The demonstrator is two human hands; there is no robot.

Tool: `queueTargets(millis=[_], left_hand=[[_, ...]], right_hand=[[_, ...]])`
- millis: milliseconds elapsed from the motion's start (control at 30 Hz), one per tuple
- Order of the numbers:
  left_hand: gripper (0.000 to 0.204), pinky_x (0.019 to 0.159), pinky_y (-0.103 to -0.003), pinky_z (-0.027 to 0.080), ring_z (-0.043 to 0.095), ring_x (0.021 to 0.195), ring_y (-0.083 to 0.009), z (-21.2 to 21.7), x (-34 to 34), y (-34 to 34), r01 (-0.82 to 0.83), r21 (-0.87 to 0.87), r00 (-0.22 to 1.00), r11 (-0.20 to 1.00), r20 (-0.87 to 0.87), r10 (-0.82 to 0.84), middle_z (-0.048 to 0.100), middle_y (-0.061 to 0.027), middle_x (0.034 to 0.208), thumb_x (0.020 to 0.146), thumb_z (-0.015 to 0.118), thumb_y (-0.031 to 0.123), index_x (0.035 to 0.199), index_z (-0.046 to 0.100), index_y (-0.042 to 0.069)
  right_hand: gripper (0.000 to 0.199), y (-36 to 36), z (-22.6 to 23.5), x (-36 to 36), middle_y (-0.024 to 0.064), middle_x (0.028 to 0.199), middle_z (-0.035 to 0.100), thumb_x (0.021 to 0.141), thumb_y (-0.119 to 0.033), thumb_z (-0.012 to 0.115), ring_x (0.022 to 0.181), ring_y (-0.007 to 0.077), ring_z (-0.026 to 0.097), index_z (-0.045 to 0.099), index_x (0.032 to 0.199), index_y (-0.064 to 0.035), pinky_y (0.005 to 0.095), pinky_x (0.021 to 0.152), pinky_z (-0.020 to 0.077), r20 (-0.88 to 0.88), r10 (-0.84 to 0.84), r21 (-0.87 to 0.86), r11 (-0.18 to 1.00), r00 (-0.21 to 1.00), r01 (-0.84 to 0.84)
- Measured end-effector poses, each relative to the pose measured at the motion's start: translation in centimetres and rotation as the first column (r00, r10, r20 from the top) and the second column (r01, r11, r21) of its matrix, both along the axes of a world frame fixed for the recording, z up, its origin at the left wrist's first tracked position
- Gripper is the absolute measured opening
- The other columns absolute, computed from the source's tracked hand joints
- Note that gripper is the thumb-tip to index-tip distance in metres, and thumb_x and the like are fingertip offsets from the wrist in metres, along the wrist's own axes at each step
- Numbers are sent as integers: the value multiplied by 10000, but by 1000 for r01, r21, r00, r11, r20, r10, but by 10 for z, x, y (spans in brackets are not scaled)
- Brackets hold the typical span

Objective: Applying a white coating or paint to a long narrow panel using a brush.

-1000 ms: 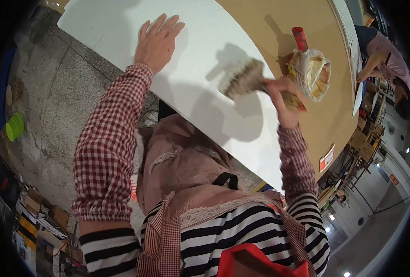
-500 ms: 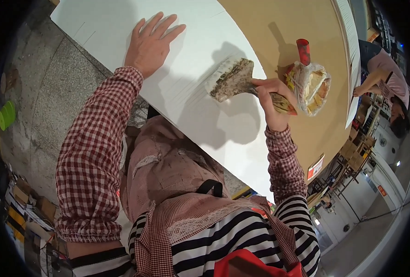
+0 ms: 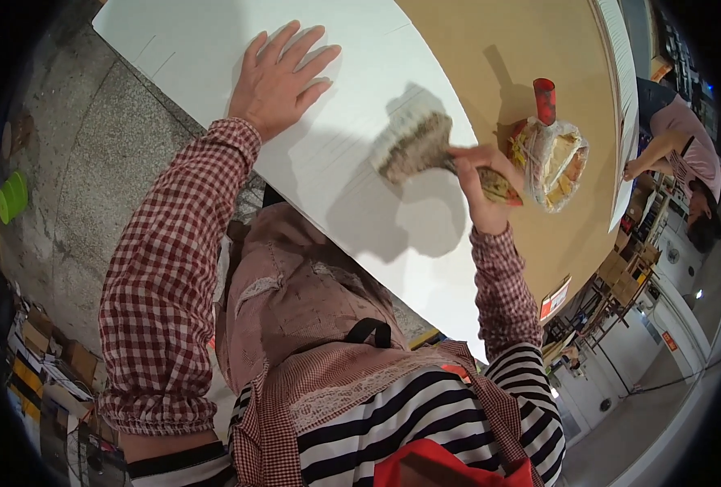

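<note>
My right hand [image 3: 481, 183] grips the handle of a wide, worn paintbrush [image 3: 413, 146], whose bristles rest on a large white board [image 3: 352, 114]. My left hand [image 3: 278, 77] lies flat, fingers spread, on the same white board further to the left. The board lies on a brown tabletop [image 3: 498, 49]. Both forearms wear red-and-white checked sleeves.
A plastic-wrapped container [image 3: 557, 162] with a red cylinder [image 3: 545, 101] stands on the brown tabletop just right of my right hand. Another person [image 3: 677, 150] sits at the far right. Grey stone floor [image 3: 76, 162] lies left of the board, with a green object [image 3: 11, 196] on it.
My right hand has swept the paintbrush across the white board, now slightly lower and turned. My left hand has stayed flat on the board.
</note>
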State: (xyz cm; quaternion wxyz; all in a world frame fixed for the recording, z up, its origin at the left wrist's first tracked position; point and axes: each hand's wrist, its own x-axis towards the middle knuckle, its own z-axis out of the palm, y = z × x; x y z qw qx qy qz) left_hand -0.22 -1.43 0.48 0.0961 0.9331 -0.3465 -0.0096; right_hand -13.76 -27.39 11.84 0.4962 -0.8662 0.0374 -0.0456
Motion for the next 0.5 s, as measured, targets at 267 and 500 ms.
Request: queueTargets(millis=[267, 500], left_hand=[[391, 1124, -472, 130, 241, 1358, -242, 1, 0, 1, 34, -64, 999, 997, 10, -34, 322, 3, 1451, 952, 410, 358, 1342, 435, 382], [389, 1117, -477, 151, 255, 1351, -244, 4, 0, 5, 25, -70, 1000, 997, 18, -24, 342, -2, 1439, 948, 424, 345, 1335, 444, 376]], right_hand=[[136, 13, 12, 15, 150, 797, 653, 796, -46, 649, 784, 198, 638, 563, 713, 19, 294, 678, 479, -34, -87, 62, 994, 996, 89], [106, -2, 16, -7, 144, 792, 648, 796, -28, 625, 762, 201, 638, 569, 717, 14, 297, 684, 482, -86, -53, 11, 998, 995, 55]])
